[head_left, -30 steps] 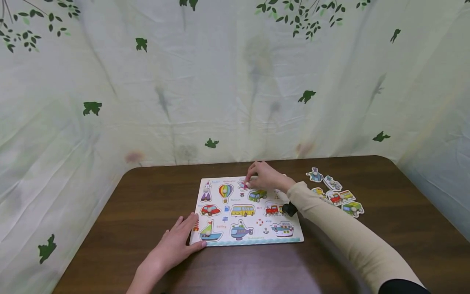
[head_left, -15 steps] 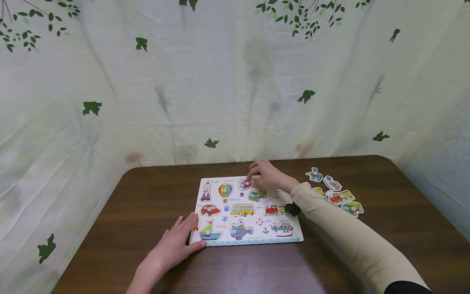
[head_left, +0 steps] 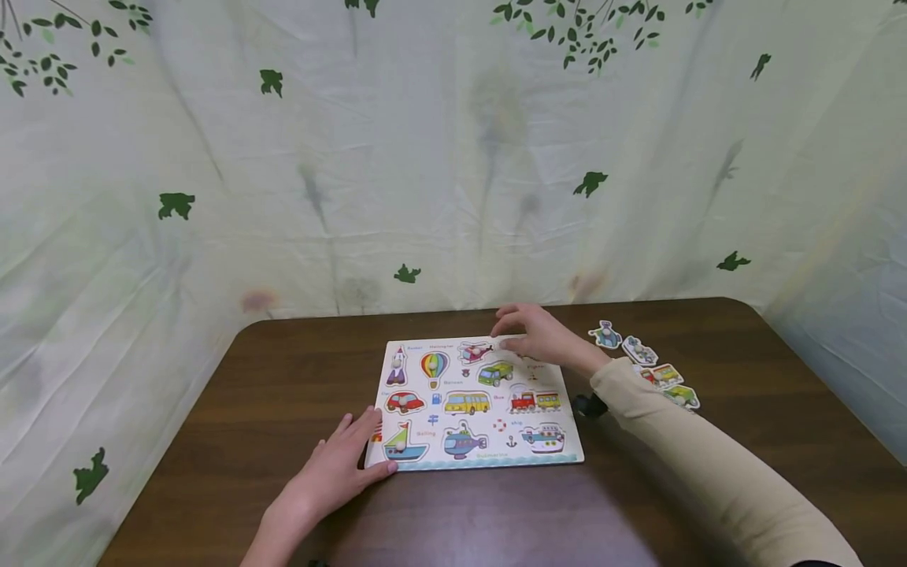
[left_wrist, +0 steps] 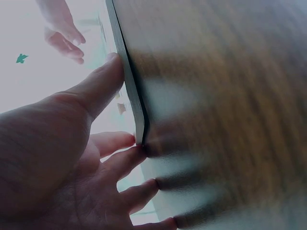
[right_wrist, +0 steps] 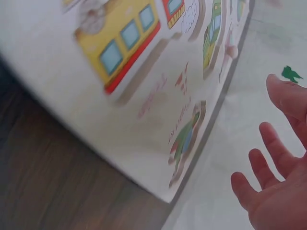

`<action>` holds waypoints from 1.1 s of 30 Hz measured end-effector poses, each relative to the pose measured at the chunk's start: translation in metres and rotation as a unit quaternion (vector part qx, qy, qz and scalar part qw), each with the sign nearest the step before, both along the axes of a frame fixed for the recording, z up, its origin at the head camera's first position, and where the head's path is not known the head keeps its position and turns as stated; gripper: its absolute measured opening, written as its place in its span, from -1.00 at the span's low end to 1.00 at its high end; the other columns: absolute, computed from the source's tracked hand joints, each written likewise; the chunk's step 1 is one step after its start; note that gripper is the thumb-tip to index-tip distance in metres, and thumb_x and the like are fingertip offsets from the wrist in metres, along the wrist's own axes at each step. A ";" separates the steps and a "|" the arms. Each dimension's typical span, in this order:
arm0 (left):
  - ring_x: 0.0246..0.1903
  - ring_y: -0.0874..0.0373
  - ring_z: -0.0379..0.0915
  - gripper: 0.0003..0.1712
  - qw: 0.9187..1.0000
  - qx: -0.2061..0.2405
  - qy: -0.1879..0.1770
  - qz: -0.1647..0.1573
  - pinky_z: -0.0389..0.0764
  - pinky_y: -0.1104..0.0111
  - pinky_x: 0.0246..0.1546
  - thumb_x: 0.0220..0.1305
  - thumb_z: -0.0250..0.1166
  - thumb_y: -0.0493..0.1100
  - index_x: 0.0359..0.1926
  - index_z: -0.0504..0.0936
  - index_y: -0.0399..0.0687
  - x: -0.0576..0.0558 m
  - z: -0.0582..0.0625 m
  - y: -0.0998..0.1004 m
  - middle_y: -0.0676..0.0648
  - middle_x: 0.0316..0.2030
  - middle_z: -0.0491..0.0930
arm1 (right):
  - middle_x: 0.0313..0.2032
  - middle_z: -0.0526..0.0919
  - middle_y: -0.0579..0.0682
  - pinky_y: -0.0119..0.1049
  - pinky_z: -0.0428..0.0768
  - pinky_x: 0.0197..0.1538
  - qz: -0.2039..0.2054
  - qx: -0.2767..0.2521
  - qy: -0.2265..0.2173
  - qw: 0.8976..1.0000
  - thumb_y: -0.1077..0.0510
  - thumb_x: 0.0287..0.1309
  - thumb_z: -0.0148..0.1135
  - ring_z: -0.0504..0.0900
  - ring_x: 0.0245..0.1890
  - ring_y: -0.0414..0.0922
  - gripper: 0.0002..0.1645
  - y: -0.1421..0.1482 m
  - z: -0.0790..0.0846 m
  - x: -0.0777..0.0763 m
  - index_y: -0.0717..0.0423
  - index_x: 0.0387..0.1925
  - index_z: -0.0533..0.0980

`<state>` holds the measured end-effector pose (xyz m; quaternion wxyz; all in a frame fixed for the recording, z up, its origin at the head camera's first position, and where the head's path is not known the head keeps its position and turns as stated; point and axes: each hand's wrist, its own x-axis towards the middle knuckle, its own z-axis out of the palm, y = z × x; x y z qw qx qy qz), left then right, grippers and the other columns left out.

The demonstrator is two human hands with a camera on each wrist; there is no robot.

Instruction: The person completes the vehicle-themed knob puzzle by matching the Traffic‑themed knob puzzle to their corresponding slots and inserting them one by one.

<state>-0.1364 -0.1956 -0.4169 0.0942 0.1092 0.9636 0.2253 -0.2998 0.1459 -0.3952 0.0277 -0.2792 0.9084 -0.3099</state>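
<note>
A white puzzle board [head_left: 496, 463] printed with vehicles lies on the brown table. My left hand [head_left: 329, 468] rests at its near left corner, thumb on the near edge and fingers spread along the left side; the left wrist view shows the fingertips touching the table. Near the board's far edge, my right hand [head_left: 542, 335] holds nothing, its fingers apart in the right wrist view. Just left of it, the helicopter piece [head_left: 475, 353] sits in the top row. An airplane picture [right_wrist: 186, 139] at the far right corner shows in the right wrist view.
Several loose puzzle pieces lie right of the board: a blue one [head_left: 606, 335], a ship-like one [head_left: 639, 351], a train [head_left: 664, 376] and a green vehicle [head_left: 683, 396], partly behind the right sleeve [head_left: 708, 449]. A leaf-patterned curtain [head_left: 453, 157] hangs behind the table.
My right hand has let go of the helicopter piece and moved right, away from it. The sleeve now covers more of the loose pieces. My left hand stays at the corner.
</note>
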 end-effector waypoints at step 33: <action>0.42 -0.35 -0.06 -0.01 1.000 0.009 0.003 0.002 0.05 -0.47 0.13 0.15 0.39 0.23 0.46 0.25 -0.14 0.002 0.002 0.001 -0.25 0.43 0.21 | 0.23 0.44 0.33 0.21 0.31 0.22 -0.009 0.031 0.029 0.999 0.35 0.20 0.30 0.29 0.29 0.30 -0.82 0.132 0.025 0.000 0.18 -0.18 0.71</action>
